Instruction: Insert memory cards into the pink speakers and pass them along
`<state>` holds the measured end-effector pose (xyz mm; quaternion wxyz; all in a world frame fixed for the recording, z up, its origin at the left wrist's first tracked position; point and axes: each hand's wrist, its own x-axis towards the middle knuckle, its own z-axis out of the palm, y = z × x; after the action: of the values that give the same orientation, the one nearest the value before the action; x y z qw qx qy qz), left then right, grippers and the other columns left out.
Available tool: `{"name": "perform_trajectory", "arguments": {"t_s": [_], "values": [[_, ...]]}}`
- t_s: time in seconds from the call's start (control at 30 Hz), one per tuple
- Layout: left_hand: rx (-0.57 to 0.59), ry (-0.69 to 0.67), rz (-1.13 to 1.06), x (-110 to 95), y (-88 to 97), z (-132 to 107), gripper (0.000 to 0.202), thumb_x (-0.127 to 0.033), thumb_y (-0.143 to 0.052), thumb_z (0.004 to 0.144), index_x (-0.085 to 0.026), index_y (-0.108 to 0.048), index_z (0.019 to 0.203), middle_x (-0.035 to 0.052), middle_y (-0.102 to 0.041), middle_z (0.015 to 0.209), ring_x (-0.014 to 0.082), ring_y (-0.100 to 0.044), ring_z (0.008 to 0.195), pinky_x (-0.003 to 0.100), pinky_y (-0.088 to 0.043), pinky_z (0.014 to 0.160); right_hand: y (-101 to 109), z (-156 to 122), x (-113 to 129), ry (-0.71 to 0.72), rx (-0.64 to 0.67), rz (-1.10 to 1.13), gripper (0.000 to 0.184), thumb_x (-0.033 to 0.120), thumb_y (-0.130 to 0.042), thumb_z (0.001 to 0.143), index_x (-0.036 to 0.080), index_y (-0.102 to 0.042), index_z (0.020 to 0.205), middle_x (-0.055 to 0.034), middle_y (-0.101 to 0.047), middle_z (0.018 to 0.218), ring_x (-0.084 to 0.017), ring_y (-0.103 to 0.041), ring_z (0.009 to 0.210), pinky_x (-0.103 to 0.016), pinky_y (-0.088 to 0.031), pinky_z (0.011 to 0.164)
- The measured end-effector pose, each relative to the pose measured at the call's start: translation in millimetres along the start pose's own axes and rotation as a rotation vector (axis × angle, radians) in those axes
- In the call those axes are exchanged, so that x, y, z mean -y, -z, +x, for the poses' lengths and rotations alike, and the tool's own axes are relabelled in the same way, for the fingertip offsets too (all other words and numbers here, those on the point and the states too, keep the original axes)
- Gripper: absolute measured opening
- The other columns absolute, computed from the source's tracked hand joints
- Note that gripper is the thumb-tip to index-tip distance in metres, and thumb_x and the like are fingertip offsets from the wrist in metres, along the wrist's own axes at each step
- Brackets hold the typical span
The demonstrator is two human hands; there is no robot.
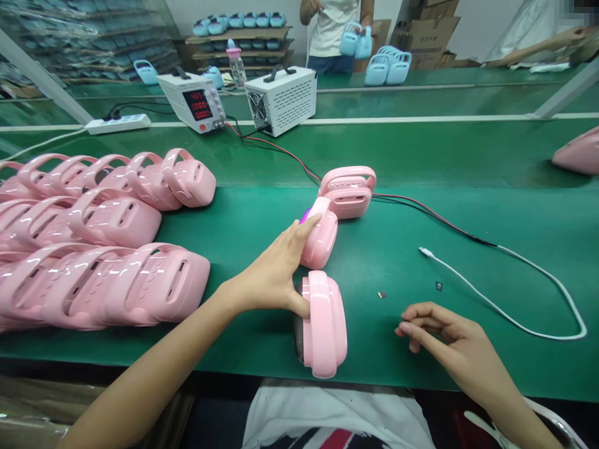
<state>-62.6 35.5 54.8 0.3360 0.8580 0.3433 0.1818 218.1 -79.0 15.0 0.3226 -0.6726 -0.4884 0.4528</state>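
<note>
Three pink speaker-like devices with handles sit mid-table. My left hand (276, 271) rests across two of them: fingers stretched onto the middle device (322, 240), which shows a purple light, thumb against the nearest device (325, 324). A third device (349, 190) stands upright behind, with a red-black wire leading to it. My right hand (442, 340) hovers low over the green mat, fingers loosely curled, holding nothing visible. Two tiny dark chips (382, 294) lie just ahead of it. A white cable plug (425, 251) lies free to the right.
Rows of pink devices (103, 249) fill the left side. Two white power supply boxes (281, 100) and a power strip (116, 123) stand at the back. Another pink device (578, 153) lies far right. A person holding blue devices (355, 40) stands beyond the belt.
</note>
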Motion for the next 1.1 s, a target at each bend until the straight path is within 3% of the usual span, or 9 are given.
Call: {"name": "perform_trajectory", "arguments": {"t_s": [0.07, 0.13, 0.23, 0.33, 0.43, 0.57, 0.73, 0.87, 1.1], "values": [[-0.059, 0.029, -0.056, -2.6, -5.8, -8.4, 0.139, -0.035, -0.089, 0.052, -0.032, 0.008, 0.152, 0.0117, 0.003, 0.163, 0.041, 0.002, 0.148, 0.06, -0.006, 0.119, -1.6, 3.7, 1.5, 0.001, 0.031, 0.025, 0.035, 0.054, -0.071, 0.07, 0.02, -0.067, 0.081, -0.0036, -0.068, 0.061, -0.017, -0.059, 0.051, -0.029, -0.051, 0.053], [-0.209, 0.112, -0.157, -8.8, -15.6, -21.2, 0.131, -0.03, -0.086, 0.059, -0.036, 0.007, 0.151, 0.0067, 0.008, 0.163, 0.0389, 0.0, 0.149, 0.058, -0.008, 0.119, -3.2, 7.2, 2.5, 0.009, 0.054, 0.036, 0.038, 0.055, -0.07, 0.071, 0.019, -0.069, 0.083, -0.0049, -0.068, 0.062, -0.016, -0.057, 0.049, -0.028, -0.05, 0.049], [-0.377, 0.33, -0.501, -18.6, -35.3, -40.6, 0.1, -0.03, -0.073, 0.075, -0.036, -0.008, 0.151, 0.0076, -0.014, 0.162, 0.0351, -0.026, 0.144, 0.055, -0.026, 0.116, -5.6, 11.3, 4.2, 0.01, 0.087, 0.063, 0.038, 0.056, -0.066, 0.076, 0.019, -0.07, 0.085, -0.0028, -0.064, 0.059, -0.014, -0.053, 0.047, -0.027, -0.048, 0.049], [-0.379, 0.454, -0.798, -22.7, -53.2, -50.1, 0.084, -0.033, -0.07, 0.077, -0.031, -0.025, 0.148, 0.009, -0.032, 0.155, 0.0337, -0.04, 0.136, 0.05, -0.032, 0.113, -9.1, 15.3, 8.4, 0.047, 0.215, 0.118, 0.037, 0.054, -0.06, 0.084, 0.019, -0.071, 0.089, 0.0031, -0.052, 0.046, -0.013, -0.05, 0.047, -0.03, -0.05, 0.063], [-0.43, 0.485, -0.862, -24.4, -63.2, -50.7, 0.08, -0.032, -0.072, 0.077, -0.035, -0.03, 0.145, 0.003, -0.029, 0.157, 0.0313, -0.04, 0.137, 0.044, -0.029, 0.116, -16.8, 18.2, 17.8, 0.04, 0.328, 0.21, 0.031, 0.049, -0.061, 0.085, 0.019, -0.07, 0.093, 0.0045, -0.05, 0.048, -0.011, -0.049, 0.048, -0.027, -0.048, 0.061], [-0.417, 0.597, -0.91, -32.6, -67.6, -50.1, 0.09, -0.033, -0.076, 0.072, -0.039, -0.026, 0.147, 0.0029, -0.044, 0.149, 0.0307, -0.042, 0.136, 0.041, -0.032, 0.114, -31.5, 16.3, 34.7, -0.054, 0.313, 0.396, 0.023, 0.039, -0.074, 0.075, 0.02, -0.068, 0.086, 0.002, -0.06, 0.062, -0.007, -0.047, 0.043, -0.02, -0.038, 0.042], [-0.468, 0.755, -0.854, -45.7, -67.6, -47.4, 0.069, -0.039, -0.071, 0.074, -0.027, -0.044, 0.137, 0.0063, -0.053, 0.14, 0.0325, -0.05, 0.126, 0.039, -0.042, 0.106, -43.9, 12.7, 45.8, 0.016, 0.255, 0.386, 0.013, 0.029, -0.077, 0.074, 0.02, -0.067, 0.071, 0.0028, -0.06, 0.057, -0.008, -0.049, 0.048, -0.019, -0.039, 0.045], [-0.39, 0.722, -0.815, -48.8, -62.4, -44.0, 0.059, -0.038, -0.07, 0.074, -0.023, -0.05, 0.127, 0.0072, -0.054, 0.136, 0.0319, -0.052, 0.121, 0.038, -0.043, 0.102, -47.8, 17.5, 45.8, 0.062, 0.298, 0.386, 0.018, 0.028, -0.08, 0.072, 0.021, -0.064, 0.069, 0.0027, -0.063, 0.064, -0.009, -0.051, 0.056, -0.021, -0.042, 0.053], [-0.324, 0.659, -0.775, -44.8, -60.1, -47.2, 0.053, -0.037, -0.068, 0.078, -0.029, -0.049, 0.127, 0.0029, -0.052, 0.137, 0.0276, -0.05, 0.122, 0.034, -0.042, 0.1, -45.5, 27.2, 53.2, 0.095, 0.395, 0.39, 0.023, 0.026, -0.082, 0.072, 0.02, -0.06, 0.067, 0.0036, -0.061, 0.063, -0.009, -0.05, 0.056, -0.022, -0.042, 0.054]]}}
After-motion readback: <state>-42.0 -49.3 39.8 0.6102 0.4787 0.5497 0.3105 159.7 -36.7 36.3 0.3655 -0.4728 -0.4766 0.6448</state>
